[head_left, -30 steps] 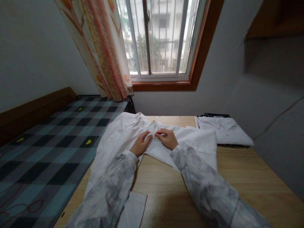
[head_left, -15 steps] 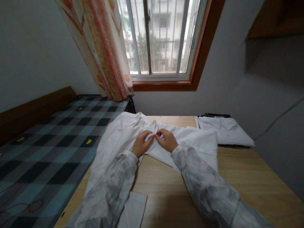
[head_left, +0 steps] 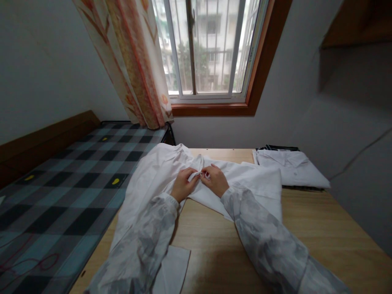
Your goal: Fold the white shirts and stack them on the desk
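A white shirt (head_left: 254,181) lies spread and rumpled over the far part of the wooden table (head_left: 211,241), its left portion hanging down toward the bed side. My left hand (head_left: 184,184) pinches a gathered fold of the cloth near the middle. Right beside it, my right hand (head_left: 215,181) grips the same fold, thumb and fingertips together. The fingertips of both hands nearly meet; any small part between them, such as a button, is too small to make out.
A folded white shirt (head_left: 286,167) with its collar up lies on dark items at the back right. A white flat piece (head_left: 174,265) sits near my left forearm. The checked bed (head_left: 76,192) adjoins the table's left, with a red cord (head_left: 39,263) on it. The window (head_left: 211,53) is behind.
My right fingers have shifted slightly and closed more tightly on the fold. Both hands stay at nearly the same spot, and the shirt lies as before.
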{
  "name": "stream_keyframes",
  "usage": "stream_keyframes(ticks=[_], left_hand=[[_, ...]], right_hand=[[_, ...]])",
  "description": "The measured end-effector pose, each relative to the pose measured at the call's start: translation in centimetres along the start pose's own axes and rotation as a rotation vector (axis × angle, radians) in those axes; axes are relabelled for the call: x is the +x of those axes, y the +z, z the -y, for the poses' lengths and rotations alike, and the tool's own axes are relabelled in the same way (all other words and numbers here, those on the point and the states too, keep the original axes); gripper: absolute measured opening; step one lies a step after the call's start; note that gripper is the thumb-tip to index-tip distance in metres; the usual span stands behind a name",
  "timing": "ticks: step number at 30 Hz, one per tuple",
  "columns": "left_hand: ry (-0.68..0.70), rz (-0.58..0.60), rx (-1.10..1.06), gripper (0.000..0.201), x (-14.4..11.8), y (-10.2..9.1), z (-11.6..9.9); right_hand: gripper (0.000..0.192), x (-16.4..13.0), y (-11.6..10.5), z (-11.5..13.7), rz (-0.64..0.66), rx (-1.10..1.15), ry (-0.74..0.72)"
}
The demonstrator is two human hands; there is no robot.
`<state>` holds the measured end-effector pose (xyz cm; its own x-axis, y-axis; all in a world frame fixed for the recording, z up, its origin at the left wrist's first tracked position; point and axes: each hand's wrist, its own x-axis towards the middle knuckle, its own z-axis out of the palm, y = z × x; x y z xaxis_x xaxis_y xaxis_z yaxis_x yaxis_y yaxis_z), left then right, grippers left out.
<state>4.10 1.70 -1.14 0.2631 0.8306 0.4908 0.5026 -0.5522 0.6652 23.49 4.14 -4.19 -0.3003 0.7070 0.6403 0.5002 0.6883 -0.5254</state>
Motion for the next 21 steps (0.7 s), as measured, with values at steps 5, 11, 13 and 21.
stream_keyframes(ticks=[5, 11, 13, 21], left_hand=[[-0.033, -0.039, -0.039, 0.025, 0.0, -0.1, 0.2], [-0.087, -0.02, -0.052, 0.026, -0.1, -0.2, 0.4], [-0.069, -0.036, -0.065, 0.025, 0.0, -0.4, 0.1], [-0.004, -0.151, -0.1, 0.017, -0.3, -0.5, -0.6]], right_hand=[[0.008, 0.0, -0.1, -0.3, 0.007, 0.062, 0.0], [0.008, 0.3, -0.6, 0.0, 0.052, 0.036, -0.064], [0.009, 0.4, -0.9, 0.3, 0.053, 0.014, -0.09], [0.009, 0.6, -1.5, 0.9, 0.082, 0.018, -0.12]])
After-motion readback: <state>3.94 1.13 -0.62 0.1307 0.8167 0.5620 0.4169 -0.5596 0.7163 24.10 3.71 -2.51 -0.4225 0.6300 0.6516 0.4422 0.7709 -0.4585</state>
